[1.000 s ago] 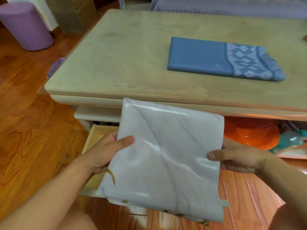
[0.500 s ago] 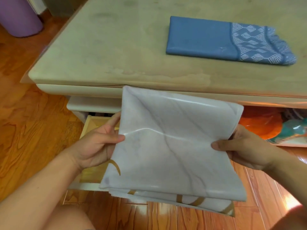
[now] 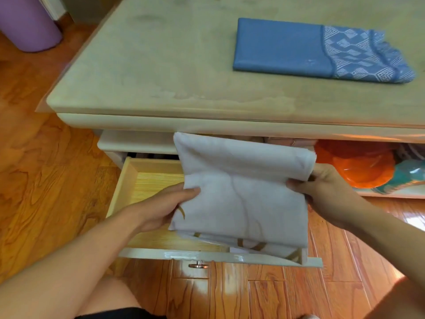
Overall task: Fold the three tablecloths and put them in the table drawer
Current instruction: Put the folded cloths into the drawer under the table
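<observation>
1. Tablecloth, white with faint grey veins and gold markings (image 3: 243, 199), folded into a thick rectangle, held over the open table drawer (image 3: 147, 180); far edge tipped up toward the table's underside, near corner draped across the drawer's front panel at its right end.
2. Left hand (image 3: 165, 208) gripping the cloth's left edge: thumb curled on top of the fabric, remaining fingers hidden underneath.
3. Right hand (image 3: 322, 183) gripping the cloth's right edge: thumb pressed on top, fingers curled behind the fold (fingertips out of sight).
4. Drawer pulled out toward the viewer, pale wood inside, glossy white front panel with a small metal knob (image 3: 199, 265) below its edge; bare drawer floor showing to the left of the cloth.
5. Second tablecloth, blue with a paler patterned border (image 3: 282, 47), folded flat and lying on the table top (image 3: 161, 65), toward the right, well apart from both hands.
6. Beige table top with worn, blotchy patches near its front edge.
7. Under the table, to the right of the drawer: an open shelf holding orange plastic ware (image 3: 361, 166) and a teal item (image 3: 409, 173) just beside it (partly cut off, shape unclear).
8. Purple cylindrical stool (image 3: 25, 21) on the wooden floor (image 3: 46, 192), far left, well apart from the table.
9. Bare forearms reaching in from the bottom edge, with a bare knee low between them.
</observation>
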The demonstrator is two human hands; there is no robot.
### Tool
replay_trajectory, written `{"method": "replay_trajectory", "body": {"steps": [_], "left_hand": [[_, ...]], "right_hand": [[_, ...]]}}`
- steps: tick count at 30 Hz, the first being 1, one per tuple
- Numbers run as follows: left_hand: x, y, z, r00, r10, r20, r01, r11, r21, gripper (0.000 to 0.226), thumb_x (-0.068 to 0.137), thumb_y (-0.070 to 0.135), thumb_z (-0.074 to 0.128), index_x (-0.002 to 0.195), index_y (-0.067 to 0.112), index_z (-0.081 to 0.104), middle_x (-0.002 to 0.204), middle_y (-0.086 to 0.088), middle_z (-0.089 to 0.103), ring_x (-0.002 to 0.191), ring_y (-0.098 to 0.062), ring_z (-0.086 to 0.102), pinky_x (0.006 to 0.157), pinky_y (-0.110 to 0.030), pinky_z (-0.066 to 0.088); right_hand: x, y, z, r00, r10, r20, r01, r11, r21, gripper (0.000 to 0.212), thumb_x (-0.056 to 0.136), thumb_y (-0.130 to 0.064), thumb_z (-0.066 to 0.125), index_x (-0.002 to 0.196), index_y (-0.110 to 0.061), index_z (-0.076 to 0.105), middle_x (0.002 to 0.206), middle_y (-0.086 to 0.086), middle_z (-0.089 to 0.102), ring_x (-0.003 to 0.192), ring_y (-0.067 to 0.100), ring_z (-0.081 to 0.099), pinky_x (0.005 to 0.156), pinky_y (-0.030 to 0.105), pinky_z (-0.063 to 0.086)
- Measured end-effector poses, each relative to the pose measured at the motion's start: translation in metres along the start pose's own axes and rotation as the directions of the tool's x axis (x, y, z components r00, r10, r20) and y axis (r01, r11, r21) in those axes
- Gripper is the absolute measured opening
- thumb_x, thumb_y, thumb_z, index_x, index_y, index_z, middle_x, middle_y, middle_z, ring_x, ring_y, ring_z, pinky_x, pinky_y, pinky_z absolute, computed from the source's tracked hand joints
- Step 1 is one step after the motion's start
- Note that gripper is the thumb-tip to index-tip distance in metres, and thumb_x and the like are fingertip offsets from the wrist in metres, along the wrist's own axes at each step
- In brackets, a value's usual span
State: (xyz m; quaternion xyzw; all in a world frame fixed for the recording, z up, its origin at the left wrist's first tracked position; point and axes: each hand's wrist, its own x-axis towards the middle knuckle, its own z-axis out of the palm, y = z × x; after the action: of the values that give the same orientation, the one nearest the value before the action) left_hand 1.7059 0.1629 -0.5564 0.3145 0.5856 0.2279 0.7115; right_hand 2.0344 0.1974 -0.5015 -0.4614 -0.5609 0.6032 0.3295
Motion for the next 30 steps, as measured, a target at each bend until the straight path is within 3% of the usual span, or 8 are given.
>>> {"method": "replay_trajectory", "body": {"steps": [4,11,15,18,20,23,26,30], "left_hand": [[-0.008,0.013,-0.006,0.989,-0.002,0.148,0.027,0.987,-0.161,0.044,0.085,0.008,0.07,0.129,0.011,0.062,0.119,-0.015,0.073,0.104,-0.029,0.073,0.08,-0.036,0.062],[-0.018,0.017,0.005,0.965,0.242,0.096,-0.225,0.96,-0.166,0.035,0.088,0.009,0.069,0.123,0.005,0.066,0.12,-0.02,0.072,0.102,-0.031,0.073,0.08,-0.037,0.062],[-0.014,0.019,0.011,0.955,0.286,0.08,-0.274,0.952,-0.135,0.036,0.089,0.001,0.062,0.125,0.0,0.063,0.122,-0.023,0.07,0.103,-0.033,0.072,0.083,-0.039,0.061],[-0.015,0.023,0.007,0.971,0.238,0.031,-0.221,0.937,-0.271,0.029,0.099,0.008,0.053,0.126,0.006,0.063,0.122,-0.021,0.07,0.1,-0.032,0.073,0.084,-0.044,0.061],[-0.016,0.024,-0.008,0.981,0.143,0.134,-0.064,0.882,-0.468,0.04,0.102,0.032,0.043,0.132,0.012,0.06,0.123,-0.025,0.067,0.104,-0.04,0.069,0.093,-0.053,0.055],[-0.015,0.016,-0.019,0.958,-0.066,0.279,0.17,0.914,-0.369,0.077,0.092,0.074,0.044,0.136,0.013,0.058,0.127,-0.031,0.06,0.109,-0.043,0.063,0.097,-0.053,0.05],[-0.02,0.014,-0.012,0.942,-0.149,0.3,0.212,0.959,-0.189,0.072,0.076,0.065,0.076,0.123,0.011,0.069,0.116,-0.021,0.066,0.1,-0.036,0.065,0.093,-0.046,0.048],[-0.032,0.015,-0.02,0.944,-0.094,0.317,0.165,0.965,-0.205,0.07,0.051,0.041,0.1,0.11,0.011,0.079,0.113,-0.014,0.074,0.099,-0.028,0.073,0.088,-0.041,0.057]], "right_hand": [[-0.001,-0.008,-0.006,0.991,0.003,0.13,-0.021,0.991,0.134,0.042,0.086,0.003,0.06,0.11,-0.026,0.078,0.115,0.009,0.074,0.106,0.025,0.071,0.079,0.032,0.058],[-0.001,-0.017,-0.025,0.994,0.018,0.111,-0.038,0.984,0.175,0.044,0.082,0.011,0.054,0.123,0.002,0.067,0.125,0.027,0.065,0.114,0.044,0.064,0.096,0.057,0.053],[-0.001,-0.019,-0.023,0.99,-0.023,0.136,0.002,0.989,0.15,0.031,0.084,0.007,0.053,0.111,0.008,0.07,0.114,0.028,0.07,0.102,0.041,0.069,0.086,0.05,0.059],[-0.003,-0.02,-0.024,0.984,-0.115,0.139,0.115,0.993,0.008,0.026,0.084,-0.003,0.064,0.099,-0.015,0.081,0.103,0.006,0.077,0.092,0.02,0.072,0.076,0.029,0.059],[-0.006,-0.024,-0.029,0.941,-0.289,0.174,0.325,0.916,-0.236,0.01,0.088,-0.022,0.074,0.089,-0.027,0.082,0.106,-0.008,0.076,0.095,0.009,0.071,0.078,0.02,0.056],[-0.01,-0.017,-0.031,0.808,-0.475,0.35,0.588,0.608,-0.533,0.02,0.089,-0.029,0.068,0.101,-0.02,0.081,0.126,-0.005,0.069,0.117,0.011,0.066,0.094,0.026,0.053],[-0.015,0.001,-0.021,0.697,-0.451,0.557,0.714,0.362,-0.6,0.029,0.09,-0.008,0.065,0.111,-0.023,0.079,0.138,-0.001,0.061,0.124,0.012,0.061,0.093,0.028,0.054],[-0.018,-0.001,-0.022,0.681,-0.449,0.578,0.724,0.295,-0.624,0.033,0.093,-0.01,0.062,0.116,-0.028,0.076,0.145,0.0,0.056,0.128,0.014,0.059,0.091,0.033,0.057]]}}
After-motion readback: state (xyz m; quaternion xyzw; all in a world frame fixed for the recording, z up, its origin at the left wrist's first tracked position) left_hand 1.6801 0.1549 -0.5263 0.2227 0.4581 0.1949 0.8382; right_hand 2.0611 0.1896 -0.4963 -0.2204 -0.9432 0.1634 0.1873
